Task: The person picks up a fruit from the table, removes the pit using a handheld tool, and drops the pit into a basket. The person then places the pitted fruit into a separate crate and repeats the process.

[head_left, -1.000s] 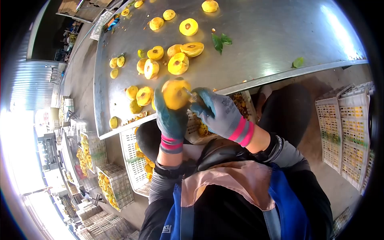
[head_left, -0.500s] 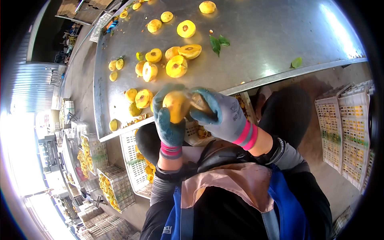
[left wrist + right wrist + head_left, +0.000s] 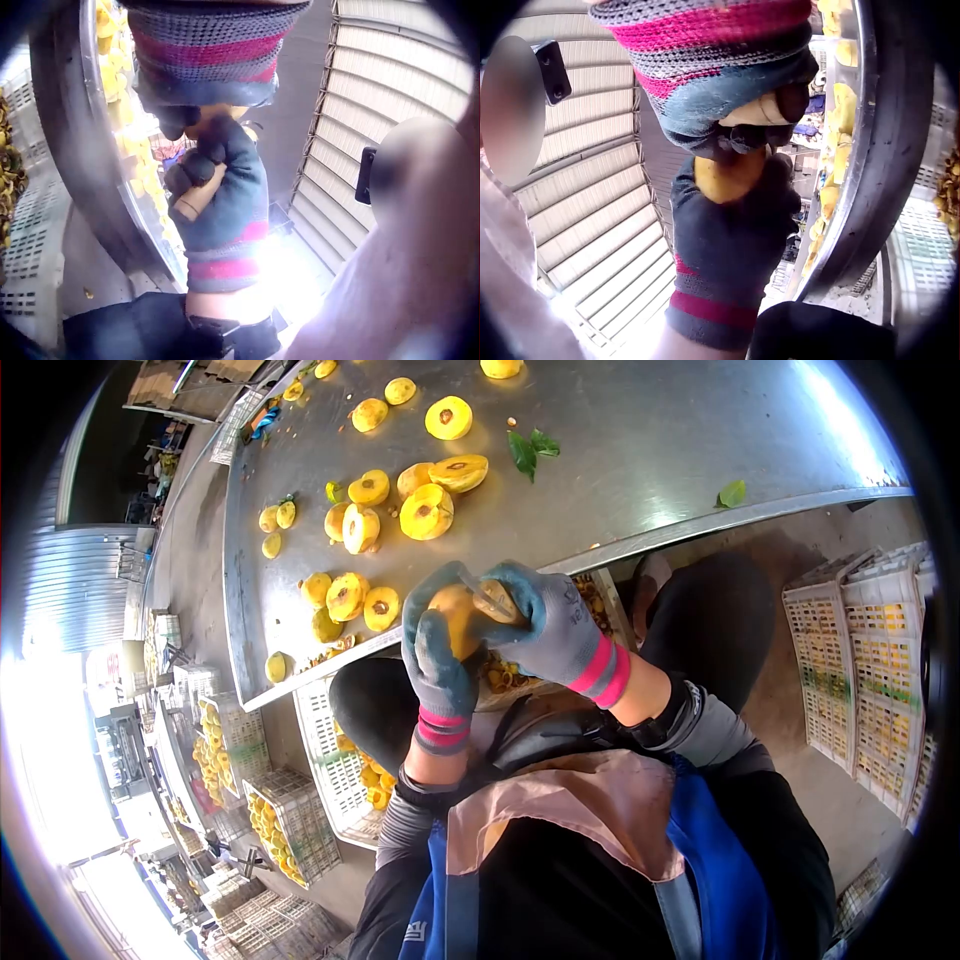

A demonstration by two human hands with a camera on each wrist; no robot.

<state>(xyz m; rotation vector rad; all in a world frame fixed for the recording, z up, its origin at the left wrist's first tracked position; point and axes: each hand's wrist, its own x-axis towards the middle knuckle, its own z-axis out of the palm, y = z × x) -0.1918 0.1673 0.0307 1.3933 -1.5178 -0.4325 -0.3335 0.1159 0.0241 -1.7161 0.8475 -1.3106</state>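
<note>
Over the table's near edge, my gloved left hand [image 3: 437,635] holds a yellow peach [image 3: 456,622], fingers wrapped round its side. My gloved right hand [image 3: 545,615] grips a knife by its wooden handle [image 3: 757,112], right up against the fruit. Most of the blade is hidden between the hands in the head view. Seen from the right wrist, the peach shows in the left hand just below the right hand's fingers. Cut peach halves [image 3: 427,512] lie beyond the hands on the metal table [image 3: 620,470], some with brown pit hollows facing up.
Green leaves [image 3: 523,455] lie on the tabletop. Below its edge, a crate [image 3: 598,585] of brown-yellow scraps and a white crate [image 3: 325,760] with yellow fruit stand by the knees. Stacked crates [image 3: 860,670] are at right; fruit-filled crates [image 3: 290,810] stand at left.
The peach has turned in the left hand, its cut face no longer toward the head camera. The right hand has closed in against it with the knife, its wooden handle now in sight.
</note>
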